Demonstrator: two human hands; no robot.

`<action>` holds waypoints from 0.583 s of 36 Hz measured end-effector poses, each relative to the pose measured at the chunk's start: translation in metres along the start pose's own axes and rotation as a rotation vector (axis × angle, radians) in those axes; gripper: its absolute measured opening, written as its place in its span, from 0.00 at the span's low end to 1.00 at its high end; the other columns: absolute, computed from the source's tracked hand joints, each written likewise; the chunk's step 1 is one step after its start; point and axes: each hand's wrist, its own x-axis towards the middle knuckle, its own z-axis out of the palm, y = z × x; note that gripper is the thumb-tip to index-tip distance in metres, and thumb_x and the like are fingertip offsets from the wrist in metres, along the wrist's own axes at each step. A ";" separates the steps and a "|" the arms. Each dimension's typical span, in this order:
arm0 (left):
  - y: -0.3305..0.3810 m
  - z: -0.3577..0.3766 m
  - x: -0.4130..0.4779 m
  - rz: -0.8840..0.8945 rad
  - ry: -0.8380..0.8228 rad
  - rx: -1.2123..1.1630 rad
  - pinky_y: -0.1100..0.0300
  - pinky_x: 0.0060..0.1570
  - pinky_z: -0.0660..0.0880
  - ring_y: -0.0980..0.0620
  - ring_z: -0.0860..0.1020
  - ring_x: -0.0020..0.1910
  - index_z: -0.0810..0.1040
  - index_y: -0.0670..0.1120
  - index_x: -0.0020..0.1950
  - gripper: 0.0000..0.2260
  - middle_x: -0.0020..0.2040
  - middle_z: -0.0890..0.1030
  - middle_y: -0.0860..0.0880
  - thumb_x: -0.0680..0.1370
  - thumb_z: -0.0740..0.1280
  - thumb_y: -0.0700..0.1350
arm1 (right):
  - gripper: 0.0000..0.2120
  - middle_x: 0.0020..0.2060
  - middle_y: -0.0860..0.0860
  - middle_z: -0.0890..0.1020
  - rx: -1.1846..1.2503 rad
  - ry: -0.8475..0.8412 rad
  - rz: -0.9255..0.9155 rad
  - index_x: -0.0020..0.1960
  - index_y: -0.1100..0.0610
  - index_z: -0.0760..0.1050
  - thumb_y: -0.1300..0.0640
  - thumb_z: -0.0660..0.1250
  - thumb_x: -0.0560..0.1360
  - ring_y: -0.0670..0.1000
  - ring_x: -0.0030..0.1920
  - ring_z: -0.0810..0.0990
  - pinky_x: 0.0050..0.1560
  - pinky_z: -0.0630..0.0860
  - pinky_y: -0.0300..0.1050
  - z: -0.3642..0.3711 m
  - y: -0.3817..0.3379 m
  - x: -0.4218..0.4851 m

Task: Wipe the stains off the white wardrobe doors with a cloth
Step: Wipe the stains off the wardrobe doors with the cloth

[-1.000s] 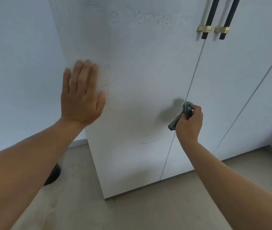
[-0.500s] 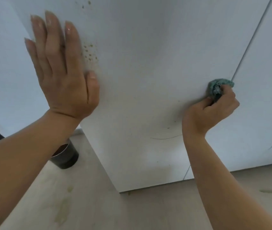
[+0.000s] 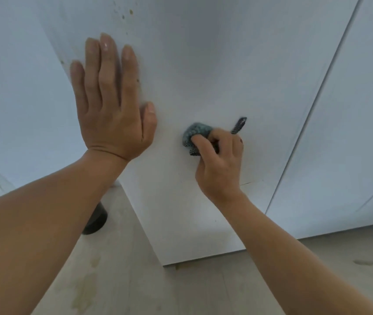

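Observation:
The white wardrobe door (image 3: 203,64) fills the middle of the view. My left hand (image 3: 113,103) lies flat on it with straight fingers, near its left edge. My right hand (image 3: 219,160) grips a bunched teal-grey cloth (image 3: 195,133) and presses it against the door, just right of my left thumb. A dark strip of the cloth (image 3: 239,125) sticks out above my knuckles. Small brown stains (image 3: 126,14) dot the door above my left hand. A thin dark curved mark (image 3: 247,183) shows beside my right wrist.
A second white door (image 3: 351,110) stands to the right, past a narrow gap. A pale wall (image 3: 15,87) lies to the left. A dark round bin (image 3: 94,221) sits on the pale wood floor (image 3: 135,287), partly behind my left forearm. The floor has faint stains.
My right hand has carried the cloth left and down across the door, from near the door gap to just beside my left thumb. The view has shifted closer; my left hand stays flat.

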 end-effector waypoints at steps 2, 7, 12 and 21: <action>0.002 0.000 0.000 -0.005 -0.009 0.003 0.36 0.78 0.55 0.29 0.62 0.76 0.63 0.34 0.79 0.30 0.76 0.66 0.29 0.81 0.58 0.50 | 0.16 0.50 0.55 0.73 0.037 0.061 0.025 0.56 0.56 0.76 0.72 0.62 0.74 0.57 0.48 0.72 0.46 0.74 0.57 0.000 0.006 0.005; 0.004 0.001 -0.001 -0.007 -0.013 0.041 0.36 0.78 0.55 0.30 0.63 0.76 0.63 0.34 0.79 0.30 0.76 0.66 0.30 0.82 0.57 0.51 | 0.15 0.48 0.62 0.77 0.066 0.266 0.405 0.56 0.64 0.79 0.72 0.60 0.74 0.55 0.50 0.71 0.56 0.69 0.43 0.008 -0.019 0.022; 0.005 0.002 -0.002 -0.012 -0.012 0.053 0.35 0.77 0.56 0.30 0.62 0.76 0.64 0.34 0.78 0.30 0.76 0.67 0.30 0.81 0.58 0.51 | 0.16 0.45 0.59 0.80 0.054 -0.015 -0.043 0.56 0.53 0.75 0.69 0.65 0.74 0.62 0.43 0.77 0.45 0.72 0.57 0.015 -0.029 0.012; 0.004 0.002 -0.002 -0.017 -0.006 0.049 0.34 0.77 0.58 0.30 0.65 0.75 0.65 0.34 0.78 0.30 0.75 0.68 0.30 0.82 0.57 0.53 | 0.12 0.45 0.55 0.79 0.007 -0.039 -0.228 0.50 0.56 0.85 0.70 0.67 0.75 0.59 0.42 0.76 0.43 0.70 0.52 0.007 -0.018 0.035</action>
